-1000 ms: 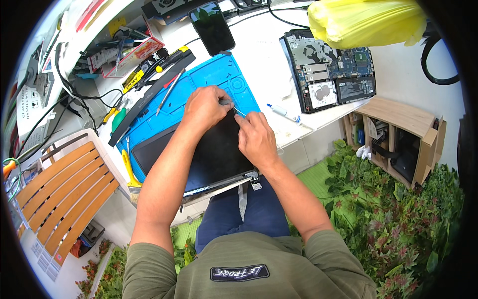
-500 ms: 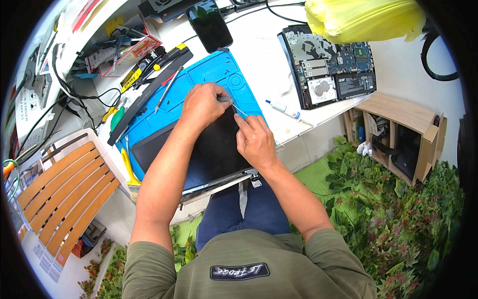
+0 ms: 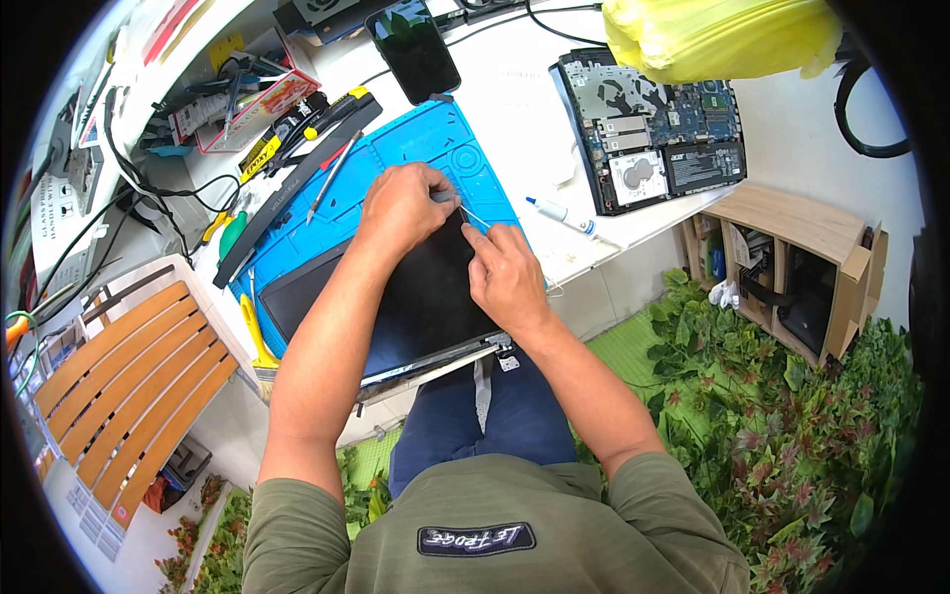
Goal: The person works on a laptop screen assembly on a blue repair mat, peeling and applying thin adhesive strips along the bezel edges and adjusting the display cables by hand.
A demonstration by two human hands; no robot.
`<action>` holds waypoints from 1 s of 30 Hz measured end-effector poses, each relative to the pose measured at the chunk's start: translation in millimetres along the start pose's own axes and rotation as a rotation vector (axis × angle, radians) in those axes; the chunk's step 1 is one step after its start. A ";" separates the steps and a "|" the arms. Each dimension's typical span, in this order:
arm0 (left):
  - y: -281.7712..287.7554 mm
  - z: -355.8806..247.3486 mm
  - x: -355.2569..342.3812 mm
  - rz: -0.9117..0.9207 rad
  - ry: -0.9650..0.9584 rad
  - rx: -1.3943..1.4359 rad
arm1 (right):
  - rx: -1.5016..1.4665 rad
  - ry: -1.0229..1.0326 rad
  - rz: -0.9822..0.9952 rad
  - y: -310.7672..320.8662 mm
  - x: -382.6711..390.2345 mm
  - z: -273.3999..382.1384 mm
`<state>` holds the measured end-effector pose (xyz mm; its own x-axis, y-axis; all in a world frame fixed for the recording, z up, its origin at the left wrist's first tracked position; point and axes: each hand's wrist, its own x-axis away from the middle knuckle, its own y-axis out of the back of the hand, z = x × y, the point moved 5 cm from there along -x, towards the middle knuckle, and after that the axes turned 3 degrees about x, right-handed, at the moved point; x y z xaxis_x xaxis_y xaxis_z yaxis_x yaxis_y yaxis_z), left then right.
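A black laptop screen panel [image 3: 421, 297] lies on the blue work mat [image 3: 396, 148] at the front of the table. My left hand [image 3: 404, 206] is closed at the panel's far right corner, pinching a small grey piece [image 3: 440, 197] whose kind I cannot make out. From the right, my right hand [image 3: 507, 277] grips a thin, pale, stick-like tool [image 3: 475, 218] between closed fingers. Its tip meets the corner beside my left fingertips, which hide the exact contact. The right fingers rest at the panel's right edge.
An opened laptop base [image 3: 648, 129] sits at the back right, near a white marker-like tube [image 3: 562, 215]. A phone [image 3: 414, 49] lies at the back. Left are a long black strip [image 3: 297, 188], a pen-like tool [image 3: 333, 178], a yellow-handled brush [image 3: 259, 337] and a wooden chair [image 3: 134, 386].
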<state>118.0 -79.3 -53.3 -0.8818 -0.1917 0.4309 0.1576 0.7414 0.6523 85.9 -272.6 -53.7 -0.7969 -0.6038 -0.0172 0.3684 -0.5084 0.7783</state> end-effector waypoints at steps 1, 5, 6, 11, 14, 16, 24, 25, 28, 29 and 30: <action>-0.3 -0.4 -0.3 0.001 0.000 0.000 | 0.012 -0.003 0.011 0.0 0.2 0.0; -0.2 -0.3 -0.1 0.005 0.002 -0.003 | -0.026 -0.030 0.028 1.7 -2.0 0.2; -0.2 -0.7 -0.4 0.006 0.001 -0.003 | -0.030 -0.029 0.028 1.8 -2.3 0.0; -0.5 -0.2 -0.2 -0.007 -0.012 -0.005 | -0.031 -0.044 0.053 1.1 -1.1 -1.0; -0.5 0.3 0.4 -0.011 -0.010 -0.002 | -0.020 -0.043 0.062 1.6 -0.7 0.4; -0.3 -0.7 0.1 -0.004 -0.005 -0.001 | -0.017 -0.039 0.063 1.2 -0.8 0.2; -1.0 0.8 -0.2 0.001 0.012 -0.007 | -0.044 -0.064 0.074 0.3 -2.7 -1.6; -1.0 1.1 -0.2 -0.001 0.011 -0.009 | -0.045 -0.060 0.068 0.6 -2.2 -1.4; -1.0 0.0 -0.7 -0.003 -0.001 -0.011 | -0.041 -0.027 0.045 0.8 2.6 -2.6; -1.1 0.4 -0.6 -0.004 -0.008 -0.012 | -0.059 -0.029 0.027 1.4 3.3 -1.8; -1.2 0.8 -0.5 -0.005 -0.015 -0.013 | -0.076 -0.031 0.009 2.1 4.0 -1.1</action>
<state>117.8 -79.6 -54.8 -0.8891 -0.1857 0.4184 0.1588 0.7321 0.6624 84.0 -276.8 -52.8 -0.8071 -0.5903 0.0100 0.4103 -0.5486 0.7285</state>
